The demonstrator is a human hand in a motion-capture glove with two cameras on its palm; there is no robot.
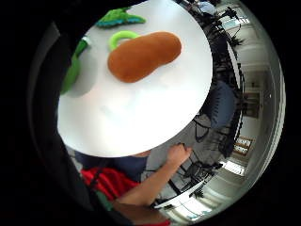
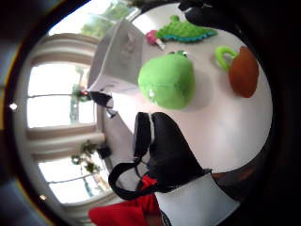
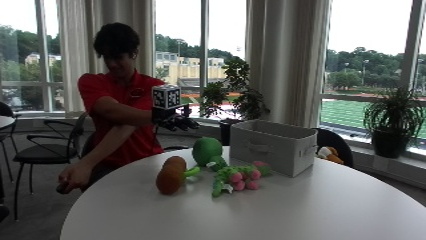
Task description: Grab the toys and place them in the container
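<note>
Below the raised right hand (image 3: pixel 174 121), fingers seemingly loosely curled and empty, sits the green toy (image 3: pixel 207 151), nearest.

Gloved right hand (image 3: pixel 178 121) is raised above the table (image 3: pixel 279 210); three plush toys (image 3: pixel 213 172) are grouped beside the white container (image 3: pixel 274 146).

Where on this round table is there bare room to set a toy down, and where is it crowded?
Bare: the white table's whole near half, in front of the orange plush toy and the green-and-pink plush toy. Crowded: the far edge, where those two, the green round plush and the white fabric container cluster.
</note>
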